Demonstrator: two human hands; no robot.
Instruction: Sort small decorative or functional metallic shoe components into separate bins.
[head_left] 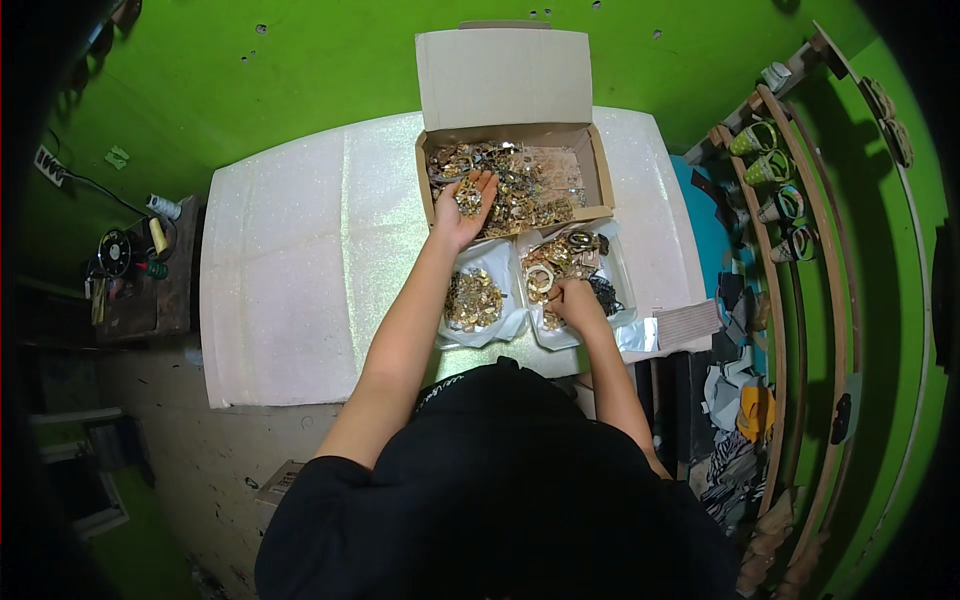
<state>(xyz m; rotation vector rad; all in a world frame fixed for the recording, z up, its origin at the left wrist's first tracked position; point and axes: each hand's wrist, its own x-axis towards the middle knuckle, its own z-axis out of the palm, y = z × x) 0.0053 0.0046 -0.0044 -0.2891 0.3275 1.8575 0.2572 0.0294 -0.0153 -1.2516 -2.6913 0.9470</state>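
My left hand (458,228) is palm up at the near left of an open cardboard box (602,170). Cupped in its palm are small shiny pieces (468,198), gold and silver in colour. Many similar metallic pieces (515,180) fill much of the box. My right hand (577,302) reaches into the right-hand white tray (626,268), its fingers closed and pointing down; whatever they pinch is hidden. Beside those fingers lie a pale ring-shaped piece (539,279), gold bits and dark pieces (605,293). The left-hand white tray (505,328) holds a heap of gold-coloured pieces (472,299).
A pale, shimmering cloth covers the table (280,260). Silver and striped flat packets (688,326) lie at its right edge. On the right stand a wooden rack (800,250) with sandals and piled fabric scraps (740,400). A side table (160,280) with thread spools is at left.
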